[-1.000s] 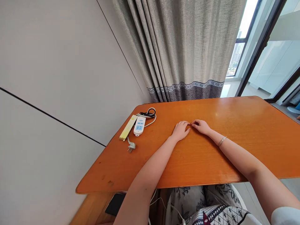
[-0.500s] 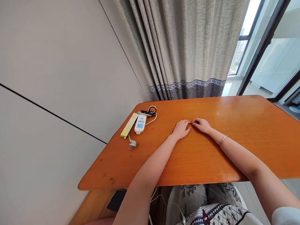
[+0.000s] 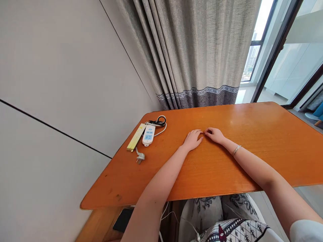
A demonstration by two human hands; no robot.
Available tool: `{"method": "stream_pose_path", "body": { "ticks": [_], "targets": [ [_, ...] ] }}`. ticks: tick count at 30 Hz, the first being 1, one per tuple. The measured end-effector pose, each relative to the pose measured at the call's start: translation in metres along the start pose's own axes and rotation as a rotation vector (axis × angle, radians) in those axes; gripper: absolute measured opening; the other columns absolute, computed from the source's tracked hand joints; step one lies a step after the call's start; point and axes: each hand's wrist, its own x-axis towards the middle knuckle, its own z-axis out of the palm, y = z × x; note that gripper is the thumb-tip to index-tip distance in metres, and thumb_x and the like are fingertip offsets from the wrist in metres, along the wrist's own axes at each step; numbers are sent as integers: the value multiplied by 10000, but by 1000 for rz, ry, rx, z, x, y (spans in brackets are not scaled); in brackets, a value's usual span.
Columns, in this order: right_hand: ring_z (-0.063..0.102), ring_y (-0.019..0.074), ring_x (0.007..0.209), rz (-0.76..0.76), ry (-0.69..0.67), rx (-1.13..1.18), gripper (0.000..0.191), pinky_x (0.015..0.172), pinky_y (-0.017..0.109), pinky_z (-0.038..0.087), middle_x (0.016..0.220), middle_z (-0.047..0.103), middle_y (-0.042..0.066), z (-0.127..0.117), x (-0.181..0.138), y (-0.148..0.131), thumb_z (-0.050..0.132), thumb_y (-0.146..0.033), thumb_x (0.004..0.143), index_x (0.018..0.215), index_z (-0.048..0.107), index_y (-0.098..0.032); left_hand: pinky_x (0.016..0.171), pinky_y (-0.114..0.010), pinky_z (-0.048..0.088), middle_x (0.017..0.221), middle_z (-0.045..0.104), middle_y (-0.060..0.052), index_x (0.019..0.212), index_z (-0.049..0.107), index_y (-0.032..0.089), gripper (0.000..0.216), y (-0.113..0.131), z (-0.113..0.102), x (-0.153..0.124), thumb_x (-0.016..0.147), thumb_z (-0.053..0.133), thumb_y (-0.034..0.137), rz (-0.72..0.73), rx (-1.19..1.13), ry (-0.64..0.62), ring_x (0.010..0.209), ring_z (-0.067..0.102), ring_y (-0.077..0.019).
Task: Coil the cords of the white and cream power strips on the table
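Note:
My left hand (image 3: 192, 139) lies palm down on the orange wooden table (image 3: 227, 168), fingers loosely together, holding nothing. My right hand (image 3: 215, 135) rests beside it with fingers curled, its fingertips touching those of the left hand. A thin bracelet (image 3: 236, 150) circles my right wrist. To the far left on the table lie a white power strip (image 3: 148, 134) with blue sockets, its coiled cord (image 3: 159, 122) and its plug (image 3: 140, 157).
A yellow flat strip (image 3: 136, 136) lies beside the power strip near the wall (image 3: 63, 84). A grey curtain (image 3: 196, 53) hangs behind the table. Glass doors (image 3: 290, 57) stand at the right. A dark phone (image 3: 123, 219) sits below the table's near left corner.
Both hands stay in place, fingertips touching. Only the camera view has shifted slightly.

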Motion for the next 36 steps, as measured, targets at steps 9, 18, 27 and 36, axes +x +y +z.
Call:
{"method": "stream_pose_path", "body": {
  "ticks": [9,18,27,36],
  "targets": [
    [679,181,887,-9,0,-15,149,813,291,489,994,762,38,0,0,0,588,-234,900,979,714,-217,1140,-463,398,1391,591,-131,1267,613,161,371,0,0,0,930,536,294,-1,-5,-4,1323,519,-284],
    [673,163,845,-18,-6,-9,154,788,276,491,987,765,24,1,0,5,591,-238,899,985,718,-223,1136,-473,404,1393,593,-125,1263,613,171,367,-1,0,0,923,538,287,5,-9,-3,1315,526,-283],
    [668,161,817,-16,-22,1,159,765,274,488,981,765,32,0,0,2,593,-240,902,994,720,-215,1139,-482,396,1394,589,-133,1265,609,161,369,-1,0,-1,929,534,294,1,-14,-8,1320,519,-287],
    [678,170,861,-18,-35,17,164,800,283,493,994,764,34,0,-1,1,592,-239,901,999,722,-216,1142,-470,397,1395,587,-127,1276,596,167,372,-2,-2,-2,930,535,289,6,-7,-28,1323,520,-281]
  ]
}}
